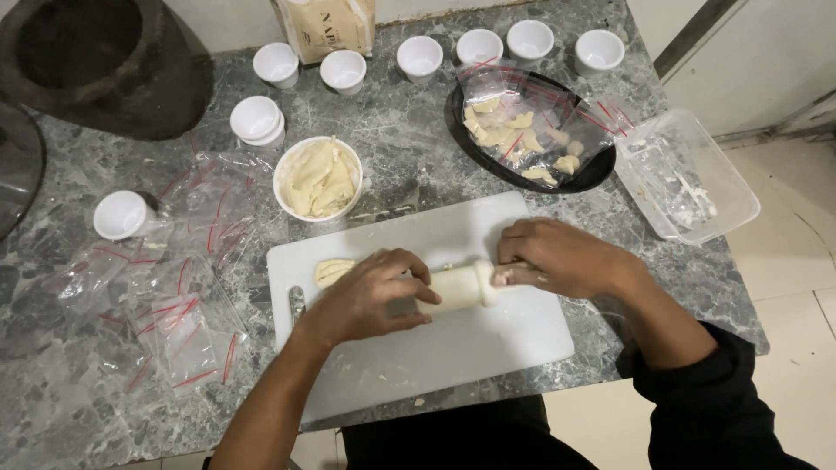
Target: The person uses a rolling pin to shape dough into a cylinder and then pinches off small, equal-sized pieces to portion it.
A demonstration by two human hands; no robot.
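1. both hands lie on a pale rolling pin (457, 285) across the white cutting board (453, 348); the left hand (370, 296) curls loosely over the pin's left part, fingers bent around it, and the right hand (566, 257) closes around the pin's right handle.
2. under the pin, a strip of flattened dough (331, 271) sticks out to the left of the left hand, lying on the board.
3. the board rests on a grey marbled counter (52, 392), near its front edge.
4. left of the board, clear plastic bags with red strips (174, 322) lie scattered flat on the counter.
5. just behind the board stands a white bowl of dough pieces (318, 178).
6. to the right, a black oval tray (601, 170) carries bagged dough pieces (514, 130), and a clear plastic container (697, 174) sits beside it at the counter's right edge.
7. farther back, small white cups (420, 57) stand in a loose row, with a brown paper bag (326, 26) against the wall.
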